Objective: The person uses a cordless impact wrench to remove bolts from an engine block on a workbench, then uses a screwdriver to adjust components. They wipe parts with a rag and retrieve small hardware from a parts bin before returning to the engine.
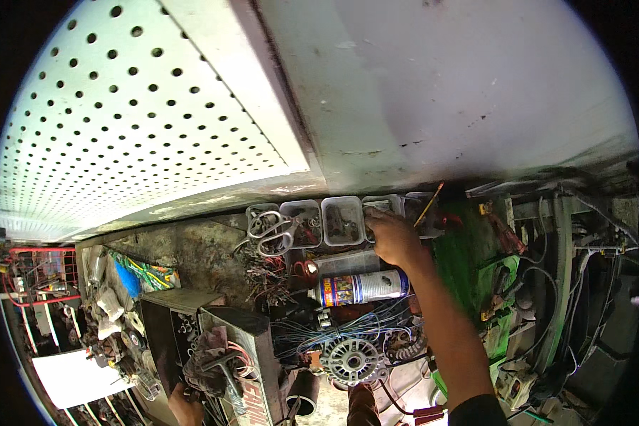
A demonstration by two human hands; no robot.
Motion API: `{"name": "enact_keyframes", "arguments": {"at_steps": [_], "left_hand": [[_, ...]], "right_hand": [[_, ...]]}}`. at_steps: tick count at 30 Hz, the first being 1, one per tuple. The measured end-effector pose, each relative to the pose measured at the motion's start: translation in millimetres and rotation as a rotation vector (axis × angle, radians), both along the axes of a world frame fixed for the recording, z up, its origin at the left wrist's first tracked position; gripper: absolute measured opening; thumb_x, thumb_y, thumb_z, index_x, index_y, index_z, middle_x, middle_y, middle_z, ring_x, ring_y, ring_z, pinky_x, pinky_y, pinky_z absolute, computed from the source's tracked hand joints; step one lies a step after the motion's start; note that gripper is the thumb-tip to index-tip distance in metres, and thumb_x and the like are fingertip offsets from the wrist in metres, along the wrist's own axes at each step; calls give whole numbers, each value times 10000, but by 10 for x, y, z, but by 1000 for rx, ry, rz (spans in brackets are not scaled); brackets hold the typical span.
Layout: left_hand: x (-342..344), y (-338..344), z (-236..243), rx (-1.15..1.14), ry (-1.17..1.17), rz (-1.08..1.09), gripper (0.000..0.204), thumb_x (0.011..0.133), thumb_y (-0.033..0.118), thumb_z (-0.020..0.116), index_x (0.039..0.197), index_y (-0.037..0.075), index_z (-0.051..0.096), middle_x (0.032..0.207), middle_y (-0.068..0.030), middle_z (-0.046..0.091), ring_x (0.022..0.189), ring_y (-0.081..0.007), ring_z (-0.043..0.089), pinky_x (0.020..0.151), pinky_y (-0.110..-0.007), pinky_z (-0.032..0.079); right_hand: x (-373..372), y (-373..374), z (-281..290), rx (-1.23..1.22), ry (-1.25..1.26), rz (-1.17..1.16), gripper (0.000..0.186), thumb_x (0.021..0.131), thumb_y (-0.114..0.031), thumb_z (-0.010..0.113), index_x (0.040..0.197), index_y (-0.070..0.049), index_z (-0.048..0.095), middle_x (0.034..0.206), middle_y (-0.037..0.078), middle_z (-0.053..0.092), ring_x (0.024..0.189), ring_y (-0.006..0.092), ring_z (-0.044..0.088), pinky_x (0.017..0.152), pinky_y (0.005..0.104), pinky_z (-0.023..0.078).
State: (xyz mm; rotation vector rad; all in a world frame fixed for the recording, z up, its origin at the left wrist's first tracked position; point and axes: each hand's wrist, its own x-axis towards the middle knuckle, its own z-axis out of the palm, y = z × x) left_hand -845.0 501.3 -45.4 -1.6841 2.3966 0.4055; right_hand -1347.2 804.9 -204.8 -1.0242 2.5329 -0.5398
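Observation:
My right hand [390,233] reaches across the bench to a clear plastic tub [385,204] in the back row. Its fingers bend down at the tub's rim, and their tips are hidden. Beside it stand another clear tub [342,221] with small dark parts and one [302,220] with scissors [273,233] lying by it. Below my right wrist lies a spray can [362,287] on its side. At the lower left, my left hand [184,406] is curled close to an open metal box [245,355] with a hammer [227,376] and rags on top; whatever it grips is hidden.
A finned round alternator [353,361] sits in front of bundled blue wires [362,321]. A metal pipe [304,392] stands near the front. To the right are a green metal panel [456,259] and hanging cables. A perforated white panel [135,106] rises at the left.

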Motion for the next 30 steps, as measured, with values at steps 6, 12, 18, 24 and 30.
{"name": "enact_keyframes", "arguments": {"at_steps": [6,12,18,24,30], "left_hand": [[107,-47,-86,-58,-5,-90,221,700,-119,686,909,-48,678,810,-169,731,752,-251,714,686,-370,540],[268,-168,-163,6,17,-30,325,686,-135,689,996,-39,705,842,-148,742,740,-237,695,703,-381,544],[311,-229,-86,-14,-263,-115,527,814,153,771,1310,17,656,1070,-194,751,955,-356,715,838,-457,571],[348,-194,-99,-16,-344,-101,472,851,244,759,1257,16,681,1052,-190,753,935,-358,716,839,-455,572],[404,-225,-234,-42,9,-135,349,691,-142,690,1022,-36,715,843,-143,743,731,-235,685,693,-372,537]], "right_hand": [[-258,-131,141,432,-50,117,287,828,-72,650,1090,-44,763,1257,137,686,1210,310,646,994,455,542],[-385,-65,32,432,-81,136,207,828,-129,695,1007,-51,765,1122,120,716,1126,308,685,918,444,571],[-359,-54,-163,377,-50,115,106,821,-114,705,881,-58,771,1090,122,722,1073,319,704,878,434,581],[-362,-39,-106,457,-41,161,160,819,-176,759,939,-78,795,1056,124,749,1033,311,726,835,455,595],[-341,-210,-140,488,-41,55,254,806,-258,807,983,-76,807,1065,130,774,1024,287,747,833,444,606]]}}
